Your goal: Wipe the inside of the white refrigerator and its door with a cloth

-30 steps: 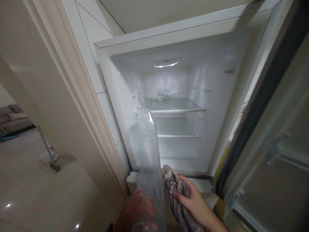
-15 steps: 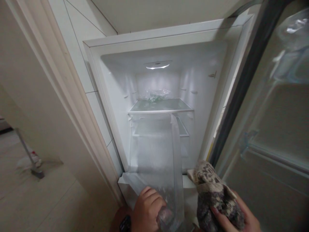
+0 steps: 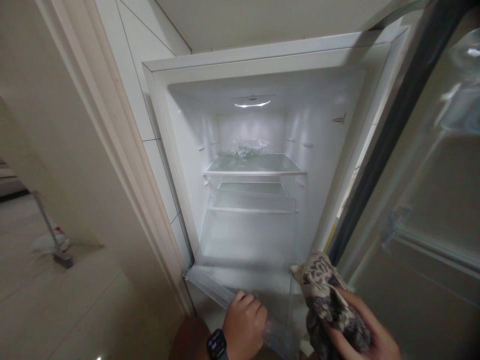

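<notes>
I stand before an open fridge [image 3: 210, 65] with a lit white inside. My left hand [image 3: 244, 325], with a dark watch on its wrist, grips the front edge of a clear plastic drawer [image 3: 247, 240] that lies level in the bottom of the fridge. My right hand [image 3: 360, 335] is closed round a bunched grey-and-white patterned cloth [image 3: 324, 295], held just right of the drawer's front corner. Above the drawer are two glass shelves, and a crumpled clear plastic bag [image 3: 249, 146] lies at the back of the upper shelf [image 3: 255, 167].
The open fridge door [image 3: 423, 200] with clear door bins stands close on the right. A white tiled wall [image 3: 131, 60] and a cream door frame [image 3: 93, 130] lie to the left. A mop-like tool [image 3: 52, 240] stands on the shiny floor beyond.
The clear drawer was held upright in front of the fridge; it has swung down flat and gone into the bottom space. My right hand with the cloth has moved to the right.
</notes>
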Tool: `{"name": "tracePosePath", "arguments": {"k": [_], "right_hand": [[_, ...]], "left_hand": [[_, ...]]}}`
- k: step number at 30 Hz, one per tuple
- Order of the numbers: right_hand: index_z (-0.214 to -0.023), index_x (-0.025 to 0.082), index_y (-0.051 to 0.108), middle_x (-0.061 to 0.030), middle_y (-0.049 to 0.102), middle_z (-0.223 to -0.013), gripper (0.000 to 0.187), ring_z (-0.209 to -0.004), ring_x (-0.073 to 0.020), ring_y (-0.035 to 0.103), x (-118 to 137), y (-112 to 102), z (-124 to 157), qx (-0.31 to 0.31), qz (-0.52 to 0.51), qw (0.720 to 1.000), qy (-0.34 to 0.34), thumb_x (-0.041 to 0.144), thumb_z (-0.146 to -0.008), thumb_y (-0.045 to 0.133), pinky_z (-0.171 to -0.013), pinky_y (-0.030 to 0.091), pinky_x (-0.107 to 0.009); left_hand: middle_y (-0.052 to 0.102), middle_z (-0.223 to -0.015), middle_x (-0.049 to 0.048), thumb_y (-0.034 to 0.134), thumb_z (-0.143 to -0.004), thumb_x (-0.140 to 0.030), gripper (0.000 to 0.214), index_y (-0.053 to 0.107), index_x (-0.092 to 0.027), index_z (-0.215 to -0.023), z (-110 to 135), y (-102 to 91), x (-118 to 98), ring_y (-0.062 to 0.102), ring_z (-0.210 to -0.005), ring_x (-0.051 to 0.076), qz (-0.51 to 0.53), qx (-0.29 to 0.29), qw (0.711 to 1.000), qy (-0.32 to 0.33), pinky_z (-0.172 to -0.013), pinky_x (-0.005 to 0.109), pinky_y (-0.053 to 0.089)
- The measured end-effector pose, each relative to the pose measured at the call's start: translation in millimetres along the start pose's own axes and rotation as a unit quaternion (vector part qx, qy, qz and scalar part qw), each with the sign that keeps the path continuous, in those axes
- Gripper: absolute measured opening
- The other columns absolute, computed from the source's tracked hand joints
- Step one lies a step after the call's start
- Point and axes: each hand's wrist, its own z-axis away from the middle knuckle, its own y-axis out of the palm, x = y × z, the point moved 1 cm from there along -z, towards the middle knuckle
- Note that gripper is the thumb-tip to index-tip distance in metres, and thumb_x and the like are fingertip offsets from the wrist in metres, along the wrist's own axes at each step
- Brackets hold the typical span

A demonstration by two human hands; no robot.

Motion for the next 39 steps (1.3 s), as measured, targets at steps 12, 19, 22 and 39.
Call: {"name": "tracePosePath", "arguments": {"k": [12,19,22,39], "right_hand": [[-0.121,0.023,0.068,-0.0063,0.081,-0.115,0.039,-0.102,-0.0199,0.079,-21,35,1,0.056,0.051,0.995,-0.068,0.041,-0.086,0.068,-0.090,0.062,-0.021],[-0.123,0.026,0.067,-0.0052,0.081,-0.118,0.040,-0.104,-0.0200,0.079,-28,44,3,0.065,0.084,0.991,-0.078,0.042,-0.086,0.066,-0.090,0.064,-0.025],[-0.125,0.028,0.066,-0.0039,0.081,-0.118,0.040,-0.104,-0.0196,0.079,-27,47,2,0.062,0.112,0.986,-0.107,0.040,-0.086,0.066,-0.089,0.065,-0.026],[-0.123,0.024,0.070,-0.0083,0.080,-0.122,0.042,-0.112,-0.0223,0.077,-62,105,33,0.157,0.031,0.987,-0.013,0.041,-0.084,0.065,-0.097,0.063,-0.030]], "left_hand": [[0.064,-0.075,-0.0015,0.073,-0.090,-0.026,0.022,0.057,-0.022,-0.076,5,27.5,-6,0.055,-0.077,0.020,-0.045,0.011,0.998,-0.032,-0.076,0.042,0.031],[0.067,-0.078,0.0016,0.071,-0.091,-0.025,0.016,0.061,-0.021,-0.078,14,50.6,-1,0.058,-0.081,0.022,-0.044,0.067,0.996,-0.047,-0.079,0.043,0.032],[0.069,-0.081,0.0031,0.070,-0.091,-0.025,0.014,0.063,-0.020,-0.079,15,57.2,0,0.059,-0.083,0.022,-0.043,0.088,0.994,-0.053,-0.079,0.043,0.033],[0.074,-0.094,0.0108,0.057,-0.095,-0.019,0.020,0.076,-0.019,-0.102,18,87.6,-2,0.060,-0.091,0.025,-0.049,0.202,0.971,-0.116,-0.085,0.041,0.040]]}}
